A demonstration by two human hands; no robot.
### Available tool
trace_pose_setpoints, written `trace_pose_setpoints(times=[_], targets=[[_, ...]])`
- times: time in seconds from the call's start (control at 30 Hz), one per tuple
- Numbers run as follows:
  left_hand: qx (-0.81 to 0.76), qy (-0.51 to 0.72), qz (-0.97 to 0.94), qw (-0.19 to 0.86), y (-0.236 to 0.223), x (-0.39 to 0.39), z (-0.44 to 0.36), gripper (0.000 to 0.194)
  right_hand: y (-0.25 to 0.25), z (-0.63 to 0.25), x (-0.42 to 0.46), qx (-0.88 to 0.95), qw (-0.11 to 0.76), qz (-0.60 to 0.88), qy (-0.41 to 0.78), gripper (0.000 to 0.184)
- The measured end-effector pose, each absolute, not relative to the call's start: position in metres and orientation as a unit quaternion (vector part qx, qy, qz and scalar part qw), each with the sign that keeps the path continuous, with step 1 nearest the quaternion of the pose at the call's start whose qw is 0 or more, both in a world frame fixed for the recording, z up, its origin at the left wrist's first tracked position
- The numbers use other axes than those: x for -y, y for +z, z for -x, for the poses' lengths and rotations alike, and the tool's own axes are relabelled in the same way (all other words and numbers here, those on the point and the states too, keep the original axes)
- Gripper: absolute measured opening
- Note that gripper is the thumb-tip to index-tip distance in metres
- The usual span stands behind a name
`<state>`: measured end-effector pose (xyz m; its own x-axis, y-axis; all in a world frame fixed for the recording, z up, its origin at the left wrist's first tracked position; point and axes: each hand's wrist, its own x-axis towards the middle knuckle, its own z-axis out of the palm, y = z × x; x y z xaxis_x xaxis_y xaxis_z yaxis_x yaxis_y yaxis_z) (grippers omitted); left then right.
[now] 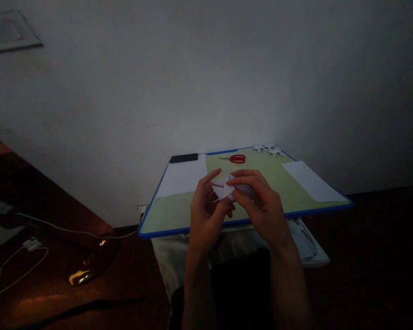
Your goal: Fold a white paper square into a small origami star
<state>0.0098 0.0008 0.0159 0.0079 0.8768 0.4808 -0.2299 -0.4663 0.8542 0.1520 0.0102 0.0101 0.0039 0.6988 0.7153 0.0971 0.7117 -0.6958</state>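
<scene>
Between my two hands is a small piece of folded white paper (227, 188), held up just above the near edge of the table. My left hand (208, 206) grips its left side, thumb below and index finger raised away from it. On the other side my right hand (258, 197) pinches the paper between thumb and fingers, covering much of that part. Behind the hands lie red-handled scissors (237, 158), blades pointing left. Several small folded paper pieces (269, 149) are heaped at the far right corner.
The small table (172, 211) has a pale green top and blue rim, its far side near the wall. A white sheet (184, 176) and a dark phone-like slab (183, 158) lie left; a paper strip (313, 181) lies right. A white cable (72, 231) runs at left.
</scene>
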Motion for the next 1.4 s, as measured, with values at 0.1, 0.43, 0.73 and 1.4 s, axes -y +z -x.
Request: trace_pose_setpoints(times=[0.1, 0.43, 0.73, 1.4], targets=[[-0.278, 0.653, -0.550, 0.441, 0.015, -0.003, -0.013, 0.059, 0.009, -0.152, -0.012, 0.655, 0.652, 0.303, 0.234, 0.020], [-0.289, 0.705, -0.520, 0.386, 0.007, -0.015, -0.017, 0.035, 0.008, -0.148, -0.013, 0.535, 0.707, 0.260, 0.382, 0.028], [-0.262, 0.704, -0.533, 0.389, 0.005, -0.017, -0.016, 0.026, 0.013, -0.148, -0.011, 0.529, 0.703, 0.254, 0.403, 0.031], [-0.274, 0.706, -0.546, 0.358, 0.005, -0.018, -0.014, 0.017, 0.009, -0.152, -0.013, 0.617, 0.679, 0.277, 0.287, 0.024]])
